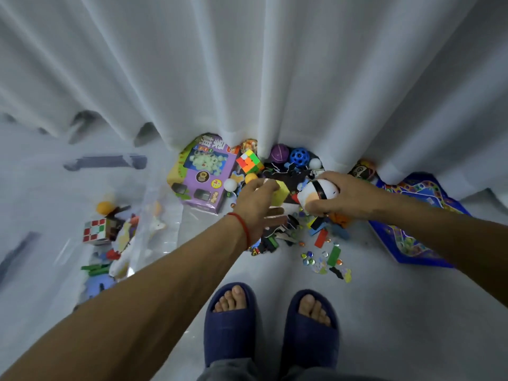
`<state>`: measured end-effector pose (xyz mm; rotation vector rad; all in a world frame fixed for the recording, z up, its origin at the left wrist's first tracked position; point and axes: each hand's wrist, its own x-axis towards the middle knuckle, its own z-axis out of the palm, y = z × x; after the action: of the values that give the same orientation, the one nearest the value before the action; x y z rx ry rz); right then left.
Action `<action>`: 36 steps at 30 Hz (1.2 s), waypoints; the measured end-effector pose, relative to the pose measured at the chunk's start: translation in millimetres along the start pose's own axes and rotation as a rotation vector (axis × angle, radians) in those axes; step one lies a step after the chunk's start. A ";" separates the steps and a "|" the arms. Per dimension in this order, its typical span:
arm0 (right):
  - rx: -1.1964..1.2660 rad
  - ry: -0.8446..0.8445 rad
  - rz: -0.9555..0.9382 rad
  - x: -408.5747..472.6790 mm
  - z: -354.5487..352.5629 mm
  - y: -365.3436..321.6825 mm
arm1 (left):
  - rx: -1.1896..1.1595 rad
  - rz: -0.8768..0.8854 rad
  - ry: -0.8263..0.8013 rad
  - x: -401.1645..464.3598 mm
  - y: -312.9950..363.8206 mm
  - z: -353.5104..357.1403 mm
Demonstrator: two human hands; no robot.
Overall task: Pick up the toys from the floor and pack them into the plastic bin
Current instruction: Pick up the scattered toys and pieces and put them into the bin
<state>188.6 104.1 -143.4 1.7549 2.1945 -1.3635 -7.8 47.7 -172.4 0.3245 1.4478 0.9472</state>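
A heap of toys lies on the pale floor against a white curtain. My right hand (346, 195) is shut on a white round toy with a black band (320, 192) above the heap. My left hand (257, 206), with a red string on the wrist, reaches over the heap and its fingers touch a yellow block (281, 192); whether it grips the block I cannot tell. A clear plastic bin (162, 224) stands at the left and holds a red-and-white cube (94, 231), an orange ball (104, 207) and other toys.
A purple game box (203, 174), a colourful puzzle cube (249, 161), a purple ball (279, 153), a blue holed ball (299, 157) and a blue game board (412, 215) lie around the heap. Glass beads (313, 258) and small blocks are scattered before my slippered feet (270, 323).
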 end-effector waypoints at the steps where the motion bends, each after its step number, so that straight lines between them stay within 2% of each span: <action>1: -0.028 -0.014 -0.039 -11.4 0.3 -23.0 | -0.123 -0.060 -0.039 -18.9 4.5 -7.9; 4: -0.147 -0.045 -0.160 -48.4 15.3 -99.0 | -0.415 -0.112 -0.177 -73.2 13.4 -38.1; 6: -0.234 -0.044 -0.238 -67.3 38.7 -146.0 | -0.462 -0.055 -0.259 -104.8 15.7 -65.9; 8: -0.257 -0.071 -0.319 -81.0 66.3 -183.7 | -0.475 0.053 -0.241 -122.0 14.6 -101.2; 11: -0.100 -0.182 -0.335 -92.4 101.5 -224.7 | -0.518 0.171 -0.046 -135.8 8.9 -167.0; 14: -0.030 -0.180 -0.350 -96.0 120.6 -249.8 | -0.526 0.223 0.221 -154.4 -0.8 -235.9; 18: 0.008 -0.199 -0.360 -107.1 129.4 -265.4 | -0.342 0.099 0.527 -177.5 -21.2 -297.0; 21: -0.030 -0.184 -0.365 -119.8 119.6 -265.6 | -0.206 0.019 0.594 -183.0 -29.8 -318.1; 24: -0.055 -0.122 -0.327 -119.9 95.8 -247.3 | -0.016 0.061 0.638 -179.7 -22.4 -312.7; 27: -0.125 -0.050 -0.259 -116.0 63.2 -217.7 | 0.166 0.256 0.637 -177.9 -5.5 -280.6; 32: -0.308 0.055 -0.123 -98.7 5.6 -147.3 | 0.337 0.480 0.405 -172.0 20.7 -193.5; 36: -0.421 0.049 -0.003 -72.7 -23.5 -80.0 | 0.484 0.490 0.219 -136.4 22.1 -124.8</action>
<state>162.8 62.9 -44.0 1.6377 2.2916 -0.7837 -110.8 -78.4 -82.0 0.9918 1.8392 1.0290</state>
